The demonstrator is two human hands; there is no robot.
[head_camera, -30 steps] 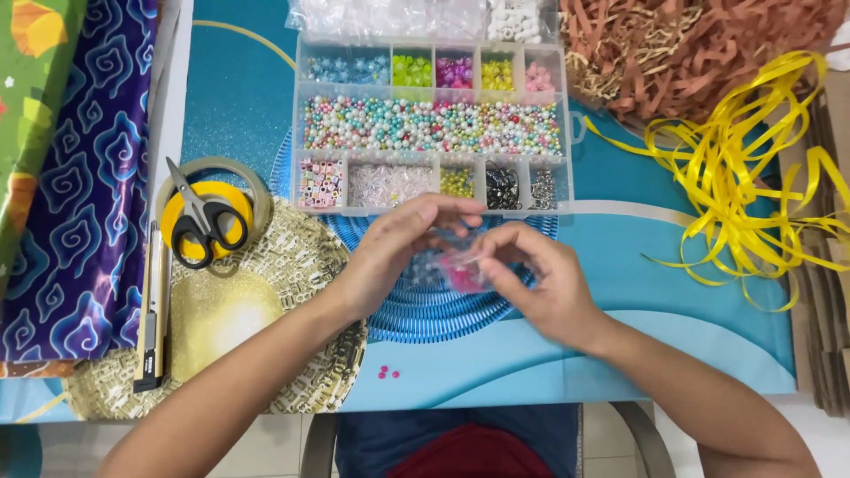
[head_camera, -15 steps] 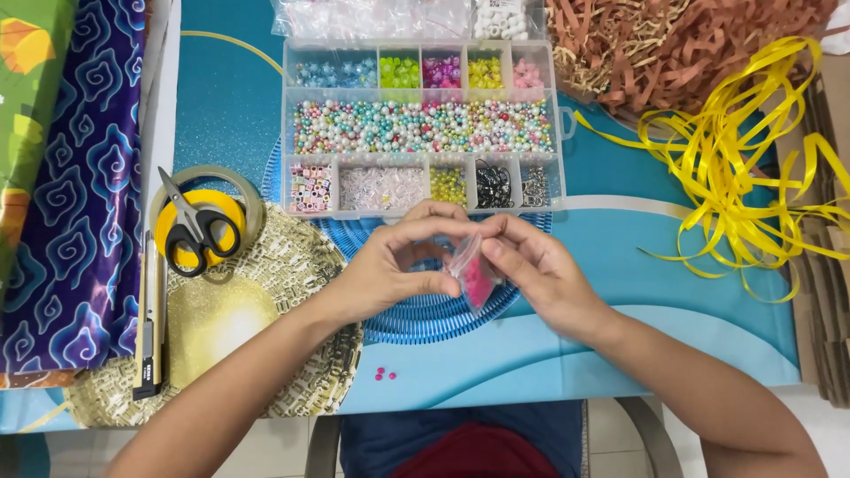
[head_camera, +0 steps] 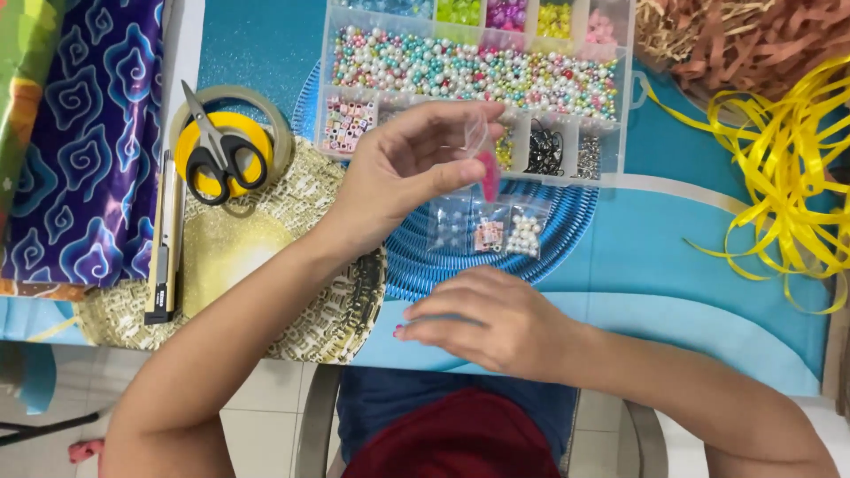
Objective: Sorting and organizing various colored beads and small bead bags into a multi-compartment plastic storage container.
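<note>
A small clear bag with pink beads gathered at its bottom is held up above the table by the left hand — the thumb and fingers are pressed together on the bag's upper edge, so that it hangs down in front of the lower row of a clear compartment box. The box is filled with mixed pastel pearl beads in its long middle row, with letter beads, dark rings and silvery bits in the smaller compartments beneath. The right hand is laid palm down near the table's front edge, fingers loosely together and pointing left; nothing can be seen gripped in it, and a few tiny pink beads are seen just beside its fingertips. Between the two hands, three more small clear bags of beads are laid side by side on a round blue ribbed mat. To the left, black-handled scissors are rested on a yellow tape roll, with a utility knife just beside it — well apart on the right, a tangle of yellow ribbon is spread out
</note>
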